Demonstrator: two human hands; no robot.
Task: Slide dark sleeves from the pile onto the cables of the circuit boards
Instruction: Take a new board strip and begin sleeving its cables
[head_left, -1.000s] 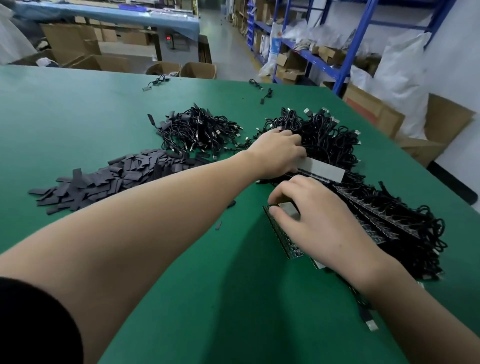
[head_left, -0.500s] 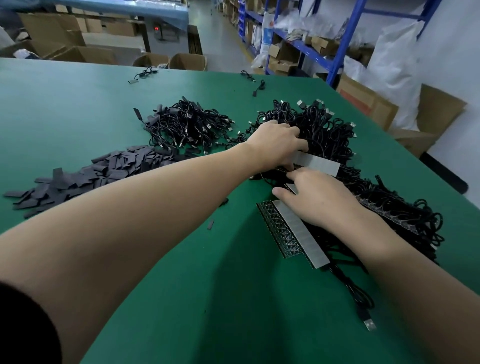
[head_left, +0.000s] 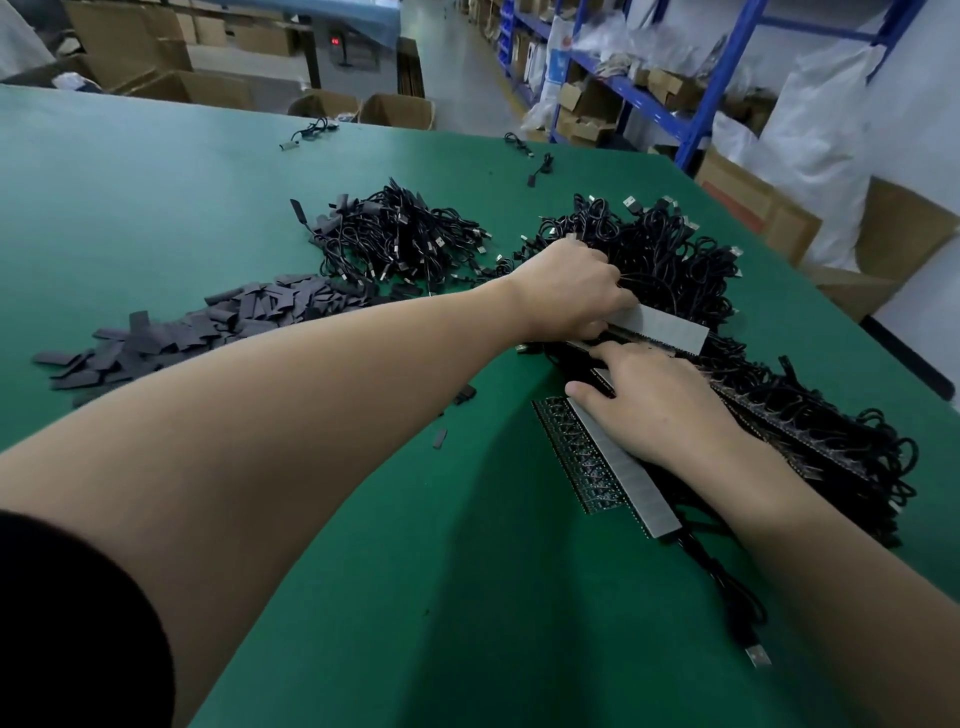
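**Green tabletop, warehouse bkgd**

Matte green tabletop (head_left: 156, 197) — blue rack (head_left: 727, 78) and cartons (head_left: 395, 109) behind. Flat dark sleeves (head_left: 208, 327) lie heaped at left, apart from both hands. Tangled black cables (head_left: 670, 249) w/ USB plugs, mid & right. L hand (head_left: 566, 291) pinches the end of a grey-backed board (head_left: 670, 327) atop the tangle. R hand (head_left: 654, 410) lies flat, fingers straight, on studded boards (head_left: 592, 467) — part covered.

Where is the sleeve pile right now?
Head view: the sleeve pile lies at left on the green table, just this side of the smaller cable tangle, beyond the left forearm.
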